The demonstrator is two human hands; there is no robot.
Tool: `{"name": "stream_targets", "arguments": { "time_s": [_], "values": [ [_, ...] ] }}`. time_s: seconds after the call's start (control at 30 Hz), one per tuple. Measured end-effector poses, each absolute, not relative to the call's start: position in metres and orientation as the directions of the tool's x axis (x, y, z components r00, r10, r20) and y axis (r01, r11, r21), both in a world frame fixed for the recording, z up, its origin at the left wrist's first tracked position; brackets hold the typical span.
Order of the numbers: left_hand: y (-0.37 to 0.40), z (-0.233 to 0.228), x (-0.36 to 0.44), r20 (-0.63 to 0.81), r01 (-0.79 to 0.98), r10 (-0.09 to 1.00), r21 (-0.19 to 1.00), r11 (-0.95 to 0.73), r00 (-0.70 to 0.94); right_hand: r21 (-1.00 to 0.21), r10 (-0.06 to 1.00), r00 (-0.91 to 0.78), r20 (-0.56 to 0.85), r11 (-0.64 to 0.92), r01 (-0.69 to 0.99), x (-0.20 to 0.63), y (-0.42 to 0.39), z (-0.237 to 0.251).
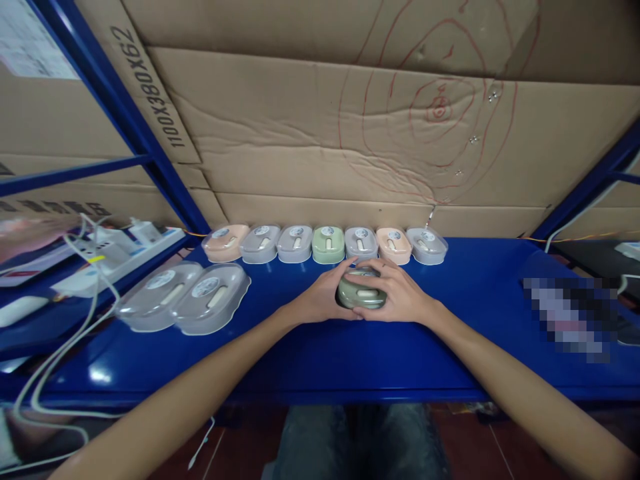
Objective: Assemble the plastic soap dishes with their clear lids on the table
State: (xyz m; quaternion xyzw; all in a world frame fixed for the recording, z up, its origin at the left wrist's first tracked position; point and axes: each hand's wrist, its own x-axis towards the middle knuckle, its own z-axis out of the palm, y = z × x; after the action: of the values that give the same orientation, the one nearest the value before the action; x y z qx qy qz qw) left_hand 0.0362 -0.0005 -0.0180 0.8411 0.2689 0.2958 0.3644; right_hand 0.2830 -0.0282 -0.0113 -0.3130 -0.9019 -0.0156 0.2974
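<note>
Between my two hands is a dark olive-green lidded container (361,294) with a clear glossy top and a pale clip or handle piece on its front. My left hand (327,292) wraps its left side, thumb and fingers curled round it. From the right, my right hand (400,290) grips it with fingers over the top and the thumb low at the front. The container is over the blue tabletop (330,360); whether it touches cannot be made out. Part of its lid is hidden by my fingers.
A row of similar containers, including a green one (329,247) and a peach one (227,245), lines the back edge. Two larger grey containers (213,303) stand left. Power strips (125,257) and white cables (60,360) lie far left. Cardboard (280,133) walls the back.
</note>
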Motion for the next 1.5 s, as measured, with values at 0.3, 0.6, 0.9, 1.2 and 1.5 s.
{"name": "stream_targets", "arguments": {
  "time_s": [0.3, 0.6, 0.9, 1.2, 1.5],
  "values": [
    [-0.001, -0.017, 0.036, 0.285, 0.257, 0.677, 0.771, -0.582, 0.679, -0.166, 0.571, -0.627, 0.531, 0.795, 0.584, 0.281, -0.029, -0.009],
    [-0.002, -0.015, 0.037, 0.293, 0.221, 0.663, 0.786, -0.577, 0.689, -0.159, 0.581, -0.633, 0.511, 0.788, 0.595, 0.281, -0.029, -0.005],
    [-0.001, -0.017, 0.038, 0.304, 0.238, 0.658, 0.762, -0.602, 0.688, -0.184, 0.586, -0.625, 0.516, 0.788, 0.587, 0.281, -0.028, -0.006],
    [0.000, -0.017, 0.039, 0.363, 0.193, 0.617, 0.735, -0.651, 0.698, -0.160, 0.550, -0.609, 0.571, 0.803, 0.575, 0.279, -0.031, -0.011],
    [-0.001, -0.019, 0.038, 0.358, 0.280, 0.610, 0.651, -0.706, 0.706, -0.435, 0.665, -0.395, 0.634, 0.729, 0.528, 0.274, -0.035, -0.012]
  ]
}}
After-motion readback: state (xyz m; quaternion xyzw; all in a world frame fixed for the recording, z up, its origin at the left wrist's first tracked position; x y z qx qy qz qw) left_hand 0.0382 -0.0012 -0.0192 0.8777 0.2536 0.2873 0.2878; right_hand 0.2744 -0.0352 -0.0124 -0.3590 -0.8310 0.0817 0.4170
